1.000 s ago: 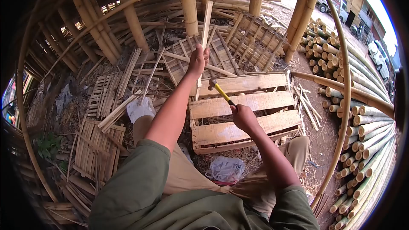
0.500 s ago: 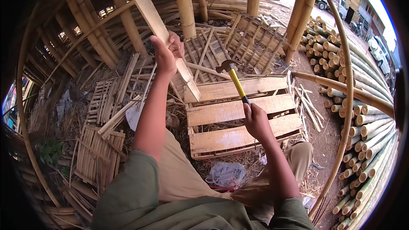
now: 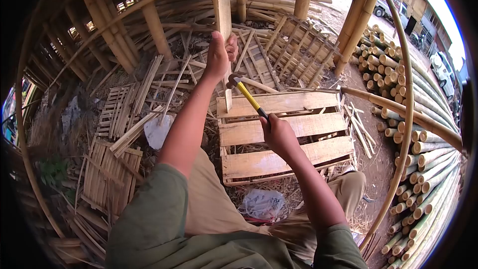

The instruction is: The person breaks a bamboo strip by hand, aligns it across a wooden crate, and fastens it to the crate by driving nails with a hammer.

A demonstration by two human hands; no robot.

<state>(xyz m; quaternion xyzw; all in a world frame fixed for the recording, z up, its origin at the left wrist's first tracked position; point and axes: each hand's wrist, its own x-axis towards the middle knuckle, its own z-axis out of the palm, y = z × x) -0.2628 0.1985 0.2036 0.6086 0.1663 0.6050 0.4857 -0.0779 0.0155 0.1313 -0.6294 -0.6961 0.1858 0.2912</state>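
The board [image 3: 222,12] stands nearly upright in the upper middle of the frame, its top cut off by the upper edge. The left hand [image 3: 220,56] grips it below the middle of its visible length, thumb along the left side and fingers bent around the right, so most of the wood rises above the fist and a shorter end hangs below. That lower end overlaps the upper left corner of a slatted crate [image 3: 286,161] in the centre; whether it touches the wood there I cannot tell.

The right hand [image 3: 279,133], right of centre, is closed around the black grip of a hammer [image 3: 249,96] with a yellow shaft. The hammer points up and left, and its head covers part of the board's right edge, below the left fist. I cannot tell whether head and board touch.

The crate lies below the hammer, three wide slats facing up with gaps between them. A clear plastic bag [image 3: 264,203] lies just under it, at lower centre. Left of the left forearm are a whitish flat piece [image 3: 158,132] and a thin stick [image 3: 175,88], with slatted panels [image 3: 107,174] farther left. A thick bamboo pole [image 3: 401,112] slants right from near the crate's upper right corner, crossing in front of stacked bamboo [image 3: 433,169] that fills the right side
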